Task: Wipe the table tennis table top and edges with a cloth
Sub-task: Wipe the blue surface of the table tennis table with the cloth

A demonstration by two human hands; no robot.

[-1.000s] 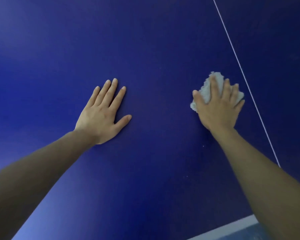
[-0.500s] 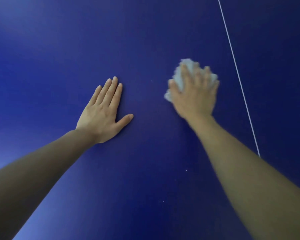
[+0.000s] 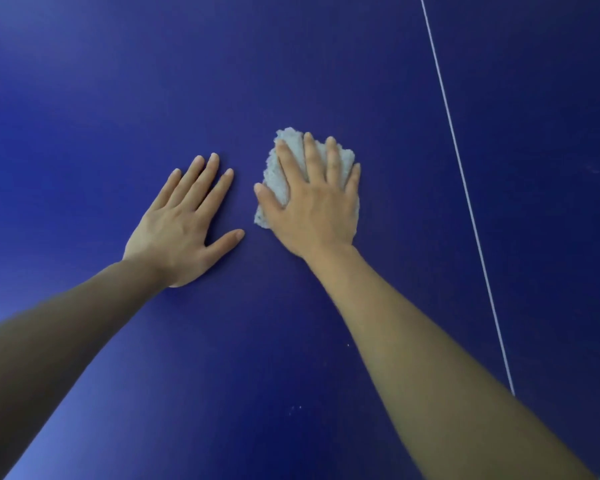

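Observation:
The dark blue table tennis table top (image 3: 153,81) fills the view. My right hand (image 3: 316,206) lies flat with spread fingers on a crumpled pale grey cloth (image 3: 278,171) and presses it against the surface; the cloth shows beyond the fingertips and beside the thumb. My left hand (image 3: 184,220) rests palm down on the bare table top just to the left, fingers straight, its thumb close to the cloth without touching it.
A thin white line (image 3: 465,188) runs down the table top to the right of my right arm. A few small pale specks (image 3: 297,407) lie on the surface between my forearms.
My right hand has slid the cloth leftwards, away from the white line and up close to my left hand. The left hand has stayed planted in place.

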